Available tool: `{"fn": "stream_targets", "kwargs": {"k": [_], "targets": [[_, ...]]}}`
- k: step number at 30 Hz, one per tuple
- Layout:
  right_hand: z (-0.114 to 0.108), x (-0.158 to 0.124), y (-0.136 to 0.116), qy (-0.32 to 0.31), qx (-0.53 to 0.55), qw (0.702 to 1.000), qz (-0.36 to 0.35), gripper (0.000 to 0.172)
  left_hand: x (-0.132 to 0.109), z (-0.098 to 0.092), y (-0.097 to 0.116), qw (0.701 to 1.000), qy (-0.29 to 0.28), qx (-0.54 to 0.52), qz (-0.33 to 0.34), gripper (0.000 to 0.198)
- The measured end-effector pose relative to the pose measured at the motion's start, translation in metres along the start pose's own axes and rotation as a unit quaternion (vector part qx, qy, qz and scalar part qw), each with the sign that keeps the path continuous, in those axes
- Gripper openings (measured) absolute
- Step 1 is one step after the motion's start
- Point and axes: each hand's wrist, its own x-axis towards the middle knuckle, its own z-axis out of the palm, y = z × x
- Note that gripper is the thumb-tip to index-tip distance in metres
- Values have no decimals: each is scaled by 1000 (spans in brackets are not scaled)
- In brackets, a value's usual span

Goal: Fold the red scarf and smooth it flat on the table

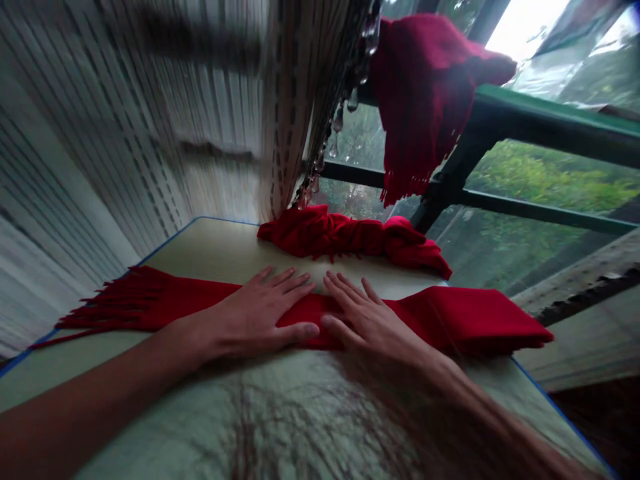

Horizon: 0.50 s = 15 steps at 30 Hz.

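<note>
A long red fringed scarf [200, 300] lies folded flat across the pale table top [210, 257], its fringe spread out toward the left. My left hand [260, 317] rests palm down on the scarf with its fingers spread, and my right hand [373, 320] presses flat beside it. The fingertips of the two hands nearly meet at the middle of the cloth. Neither hand grips anything. Just beyond them, a second bunched red cloth [345, 237] lies twisted along the far side of the table.
A third red fringed cloth [423, 93] hangs over a dark green railing [545, 120] at the upper right. A pale curtain [150, 113] with a beaded string [340, 127] fills the upper left. Foliage shows through the window glass [545, 180]. The table has a thin blue edge.
</note>
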Motion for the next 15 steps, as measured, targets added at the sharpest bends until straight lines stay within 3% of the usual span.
{"fn": "stream_targets", "kwargs": {"k": [4, 7, 11, 15], "targets": [[-9, 1, -1, 78, 27, 996, -16, 71, 2, -5, 1, 991, 127, -22, -16, 55], [-8, 2, 1, 55, 30, 998, -26, 71, 2, -6, 1, 983, 182, -24, 4, 49], [-4, 2, 3, 39, 32, 998, -30, 72, -1, -2, 1, 993, 120, 5, 21, 48], [-3, 3, 3, 27, 21, 999, -40, 61, -3, 0, 2, 999, 43, 16, 25, 61]]}}
